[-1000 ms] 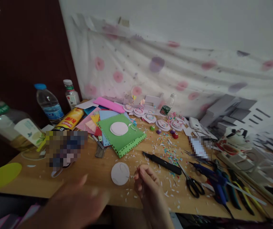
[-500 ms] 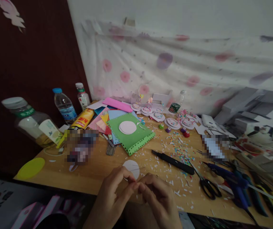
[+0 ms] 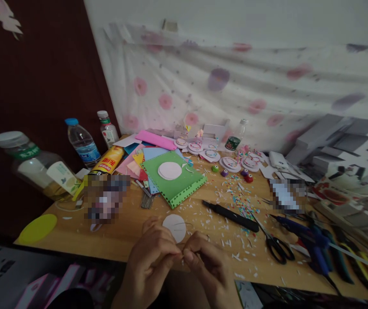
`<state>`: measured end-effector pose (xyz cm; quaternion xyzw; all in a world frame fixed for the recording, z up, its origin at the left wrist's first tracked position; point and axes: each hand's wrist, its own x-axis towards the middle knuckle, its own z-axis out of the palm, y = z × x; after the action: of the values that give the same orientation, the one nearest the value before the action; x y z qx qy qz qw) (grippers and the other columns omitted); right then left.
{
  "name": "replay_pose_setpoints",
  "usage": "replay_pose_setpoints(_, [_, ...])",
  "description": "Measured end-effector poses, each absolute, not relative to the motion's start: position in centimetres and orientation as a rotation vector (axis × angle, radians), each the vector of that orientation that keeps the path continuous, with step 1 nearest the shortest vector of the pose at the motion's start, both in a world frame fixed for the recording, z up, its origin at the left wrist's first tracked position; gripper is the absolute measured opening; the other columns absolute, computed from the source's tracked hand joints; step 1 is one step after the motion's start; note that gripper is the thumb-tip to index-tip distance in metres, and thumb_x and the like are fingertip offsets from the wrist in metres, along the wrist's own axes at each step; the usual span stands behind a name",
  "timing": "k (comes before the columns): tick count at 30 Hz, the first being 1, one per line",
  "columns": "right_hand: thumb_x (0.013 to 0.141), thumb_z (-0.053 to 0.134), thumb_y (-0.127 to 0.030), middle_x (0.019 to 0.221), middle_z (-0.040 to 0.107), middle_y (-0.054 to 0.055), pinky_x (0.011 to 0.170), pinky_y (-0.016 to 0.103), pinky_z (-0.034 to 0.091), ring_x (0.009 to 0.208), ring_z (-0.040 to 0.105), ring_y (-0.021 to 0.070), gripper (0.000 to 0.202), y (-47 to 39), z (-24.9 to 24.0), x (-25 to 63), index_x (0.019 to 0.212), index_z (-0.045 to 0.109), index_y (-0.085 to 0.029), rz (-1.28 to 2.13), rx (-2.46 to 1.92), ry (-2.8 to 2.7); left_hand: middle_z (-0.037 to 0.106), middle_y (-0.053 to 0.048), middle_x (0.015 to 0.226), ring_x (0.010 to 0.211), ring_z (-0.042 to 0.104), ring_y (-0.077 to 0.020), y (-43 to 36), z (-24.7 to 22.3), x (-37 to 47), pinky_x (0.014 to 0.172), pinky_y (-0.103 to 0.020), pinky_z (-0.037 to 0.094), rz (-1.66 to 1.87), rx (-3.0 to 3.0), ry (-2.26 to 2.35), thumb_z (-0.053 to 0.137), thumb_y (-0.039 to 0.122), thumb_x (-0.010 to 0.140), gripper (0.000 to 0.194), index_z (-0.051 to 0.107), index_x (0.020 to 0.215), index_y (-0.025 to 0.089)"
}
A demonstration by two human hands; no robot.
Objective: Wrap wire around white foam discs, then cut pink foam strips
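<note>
Across the lower view, a wide brown wooden desk, littered with white scraps. Toward the far middle, a green paper sheet with a dark-dotted border. At the near edge, the left hand and right hand close together, fingers pinched with tips meeting. Along the far side, white paper discs with colourful beaded rings, apparently complete. On the green sheet, a small stack of plain white paper discs, still undecorated. Just beyond the left hand, a single flat white paper disc with a fine curved wire-like piece across it. Farther right, tiny loose multicoloured beads, scattered and unstrung. Finally, at the fingertips, a thin dark strand, apparently clamped from both sides; no beads visible on it, hence judged an early stage. Exact material impossible to tell.
</note>
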<state>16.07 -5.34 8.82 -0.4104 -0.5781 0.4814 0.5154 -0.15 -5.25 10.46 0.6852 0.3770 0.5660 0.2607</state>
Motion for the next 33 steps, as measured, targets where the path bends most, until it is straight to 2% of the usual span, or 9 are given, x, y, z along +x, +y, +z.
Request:
replay_pose_setpoints(4, [0.088,0.069,-0.049,0.065,0.053,-0.001,0.06,0.029,0.035,0.063,0.047,0.0175,0.034,-5.3,9.0,15.8,0.066,0.066,-0.023,1.23,-0.972,-1.311,0.071,-0.002,0.069,0.067,0.066,-0.0213,-5.2,10.8,-0.5,0.073,-0.034,0.05,1.509,1.899,0.995,0.065,0.01,0.086,0.019,0.073,0.081,0.027])
replay_pose_setpoints(10, [0.084,0.072,-0.048,0.066,0.056,0.0,0.063,0.028,0.038,0.067,0.049,0.0179,0.034,-4.6,10.3,16.4,0.063,0.065,-0.022,1.525,-0.939,-1.259,0.074,-0.001,0.073,0.07,0.067,-0.0212,-5.3,10.6,-0.6,0.088,-0.038,0.048,1.444,1.997,1.011,0.064,0.008,0.086,0.023,0.075,0.086,0.029])
replay_pose_setpoints(17, [0.083,0.074,-0.049,0.064,0.054,-0.001,0.061,0.027,0.04,0.064,0.048,0.0163,0.035,-4.2,9.7,16.6,0.063,0.066,-0.022,1.624,-0.873,-1.186,0.073,0.001,0.074,0.071,0.067,-0.019,-5.1,10.3,-0.2,0.089,-0.035,0.044,1.426,1.973,1.025,0.064,0.009,0.086,0.02,0.071,0.083,0.027])
replay_pose_setpoints(21, [0.086,0.072,-0.051,0.071,0.063,0.001,0.066,0.027,0.043,0.069,0.056,0.0169,0.03,-3.9,9.5,17.0,0.078,0.074,-0.022,1.534,-0.925,-1.289,0.067,0.003,0.07,0.072,0.064,-0.018,-5.1,10.1,0.5,0.097,-0.035,0.04,1.457,1.608,1.19,0.065,0.024,0.09,0.015,0.066,0.076,0.027])
replay_pose_setpoints(24, [0.09,0.069,-0.047,0.076,0.071,0.003,0.066,0.029,0.045,0.07,0.063,0.0185,0.024,-3.6,9.2,17.0,0.095,0.075,-0.024,1.427,-1.016,-1.361,0.062,0.003,0.063,0.067,0.06,-0.0166,-5.2,10.0,1.1,0.084,-0.029,0.045,1.486,1.237,1.285,0.067,0.038,0.09,0.022,0.065,0.072,0.025])
replay_pose_setpoints(27, [0.094,0.065,-0.04,0.071,0.072,0.002,0.06,0.027,0.044,0.064,0.062,0.0174,0.021,-3.5,9.0,16.9,0.086,0.074,-0.023,1.241,-1.107,-1.489,0.06,0.004,0.06,0.061,0.056,-0.015,-5.2,10.3,1.3,0.067,-0.024,0.045,1.443,1.039,1.346,0.072,0.047,0.084,0.028,0.065,0.073,0.023])
replay_pose_setpoints(29, [0.094,0.065,-0.036,0.068,0.07,0.002,0.056,0.026,0.042,0.06,0.058,0.0161,0.022,-3.4,9.0,16.7,0.079,0.074,-0.023,1.074,-1.138,-1.553,0.061,0.003,0.061,0.062,0.057,-0.0148,-5.2,10.5,1.2,0.066,-0.023,0.045,1.405,1.015,1.349,0.074,0.05,0.082,0.03,0.065,0.075,0.022])
replay_pose_setpoints(33, [0.093,0.065,-0.021,0.071,0.07,0.0,0.054,0.023,0.044,0.058,0.057,0.0139,0.013,-3.4,9.1,16.7,0.084,0.074,-0.023,0.852,-1.076,-1.67,0.058,0.003,0.064,0.068,0.056,-0.0154,-4.8,10.6,1.2,0.066,-0.023,0.044,1.357,1.025,1.349,0.069,0.055,0.084,0.038,0.063,0.068,0.022])
